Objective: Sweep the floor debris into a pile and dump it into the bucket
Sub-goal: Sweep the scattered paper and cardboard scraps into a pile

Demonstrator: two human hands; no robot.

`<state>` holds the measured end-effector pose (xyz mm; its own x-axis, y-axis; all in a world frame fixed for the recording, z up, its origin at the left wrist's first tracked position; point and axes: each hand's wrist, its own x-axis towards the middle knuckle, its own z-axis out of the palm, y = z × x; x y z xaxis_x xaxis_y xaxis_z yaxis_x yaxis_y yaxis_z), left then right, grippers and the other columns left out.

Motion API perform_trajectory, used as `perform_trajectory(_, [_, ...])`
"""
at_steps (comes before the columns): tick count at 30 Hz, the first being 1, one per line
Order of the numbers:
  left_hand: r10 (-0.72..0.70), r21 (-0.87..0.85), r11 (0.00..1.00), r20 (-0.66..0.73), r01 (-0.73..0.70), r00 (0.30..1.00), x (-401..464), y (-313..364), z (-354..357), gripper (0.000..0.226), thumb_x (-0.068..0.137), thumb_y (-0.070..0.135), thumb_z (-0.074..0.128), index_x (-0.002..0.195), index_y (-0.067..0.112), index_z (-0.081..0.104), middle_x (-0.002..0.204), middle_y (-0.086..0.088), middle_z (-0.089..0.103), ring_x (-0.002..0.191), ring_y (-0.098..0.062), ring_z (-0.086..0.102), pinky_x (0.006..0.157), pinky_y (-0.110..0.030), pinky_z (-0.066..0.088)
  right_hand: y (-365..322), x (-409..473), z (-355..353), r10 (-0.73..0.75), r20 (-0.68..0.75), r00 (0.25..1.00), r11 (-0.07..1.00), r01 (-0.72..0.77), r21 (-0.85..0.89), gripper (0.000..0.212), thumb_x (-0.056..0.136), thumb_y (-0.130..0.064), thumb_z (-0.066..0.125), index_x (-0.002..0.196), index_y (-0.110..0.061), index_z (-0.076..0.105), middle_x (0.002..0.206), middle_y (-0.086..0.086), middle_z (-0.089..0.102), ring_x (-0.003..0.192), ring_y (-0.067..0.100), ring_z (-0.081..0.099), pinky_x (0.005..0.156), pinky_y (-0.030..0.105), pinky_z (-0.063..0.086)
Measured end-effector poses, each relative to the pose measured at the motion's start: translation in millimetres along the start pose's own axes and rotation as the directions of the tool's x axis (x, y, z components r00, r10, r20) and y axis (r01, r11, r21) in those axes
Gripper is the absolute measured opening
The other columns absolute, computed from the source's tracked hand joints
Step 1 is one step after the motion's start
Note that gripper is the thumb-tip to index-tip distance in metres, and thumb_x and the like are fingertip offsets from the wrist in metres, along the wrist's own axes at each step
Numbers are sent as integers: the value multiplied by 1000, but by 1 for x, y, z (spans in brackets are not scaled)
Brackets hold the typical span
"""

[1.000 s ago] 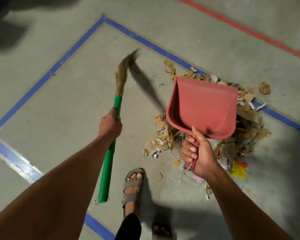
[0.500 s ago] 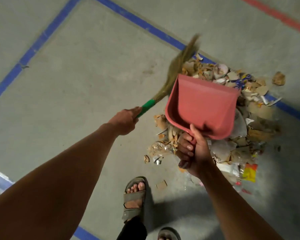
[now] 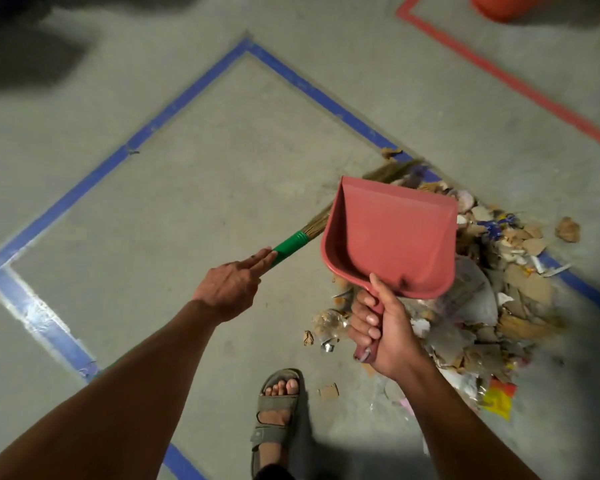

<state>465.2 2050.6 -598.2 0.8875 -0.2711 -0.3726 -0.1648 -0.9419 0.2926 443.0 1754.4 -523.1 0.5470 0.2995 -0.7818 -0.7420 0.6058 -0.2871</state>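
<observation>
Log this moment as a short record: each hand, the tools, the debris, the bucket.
left hand: grips the broom by its green handle
right hand: holds the red dustpan by its handle, pan raised above the floor
dustpan contents: none visible
broom bristles: reach behind the dustpan toward the debris pile
debris pile: heaped on the floor across the blue tape line
orange object: top edge, cut off; possibly the bucket

the debris pile [image 3: 482,306], torn cardboard, paper and plastic scraps, lies heaped across the blue floor tape. a red dustpan [image 3: 392,237] hangs above it, mouth forward. the green-handled broom [image 3: 290,249] slants behind, bristles reaching the pile's far edge.
</observation>
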Motion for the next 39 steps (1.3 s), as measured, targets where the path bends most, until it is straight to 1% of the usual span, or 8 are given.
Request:
perform_trajectory(6, [-108,-113,989,-76,99,991,-51,-41,-17,71,104,31,49,161,52,12,164,30,19,131,-25,60,98,-47,57,21,7,42,39,31,999,992,-35,-121,47,103,-49,54,67,-22,42,47,-6,28,31,6,24,31,20,22])
perform_trajectory(11, [-345,-266,917,-148,299,927,-84,-85,-17,70,101,28,53,161,45,21,163,17,35,136,-26,55,109,-46,50,41,21,77,88,68,994,980,-74,-186,45,102,-49,56,68,-22,42,47,-6,29,31,6,25,32,19,21])
perform_trajectory(17, [-694,-451,685,-163,573,701,-85,-135,-23,59,103,25,53,159,32,36,138,-16,64,119,-41,61,100,-45,50,61,63,121,123,103,987,960,-92,-263,46,101,-51,58,67,-23,42,48,-7,27,32,5,24,32,20,21])
perform_trajectory(21, [-833,-530,513,-116,675,542,-70,-167,-26,51,104,26,48,154,31,40,113,-16,64,99,-41,64,88,-46,57,75,92,142,172,115,978,950,-135,-281,47,101,-51,57,65,-24,43,48,-7,27,32,6,24,32,20,18])
perform_trajectory(24, [-871,-546,418,-14,726,491,-52,-199,-25,45,101,26,47,145,26,47,109,-15,66,88,-39,68,82,-48,61,86,111,147,203,119,972,941,-161,-297,47,101,-51,56,65,-24,42,47,-7,26,32,6,23,35,21,15])
perform_trajectory(27, [-844,-457,435,92,776,528,-42,-215,-20,49,97,26,47,145,29,51,107,-15,66,80,-36,71,78,-46,64,90,120,144,208,117,971,937,-164,-308,47,101,-52,56,66,-24,42,48,-7,26,33,6,22,36,22,14])
perform_trajectory(33, [-651,-349,680,117,644,750,-60,-191,-1,56,103,33,49,158,38,37,128,-19,66,109,-39,64,92,-41,51,86,115,131,202,61,977,943,-177,-283,46,101,-51,57,67,-23,43,49,-6,27,33,6,23,33,21,19])
perform_trajectory(39, [-540,-439,773,-77,458,838,-75,-158,-2,56,105,27,53,158,32,38,126,-13,70,103,-33,66,90,-41,51,60,100,121,154,41,987,955,-138,-261,46,99,-52,61,68,-23,44,50,-6,27,35,7,23,33,22,21])
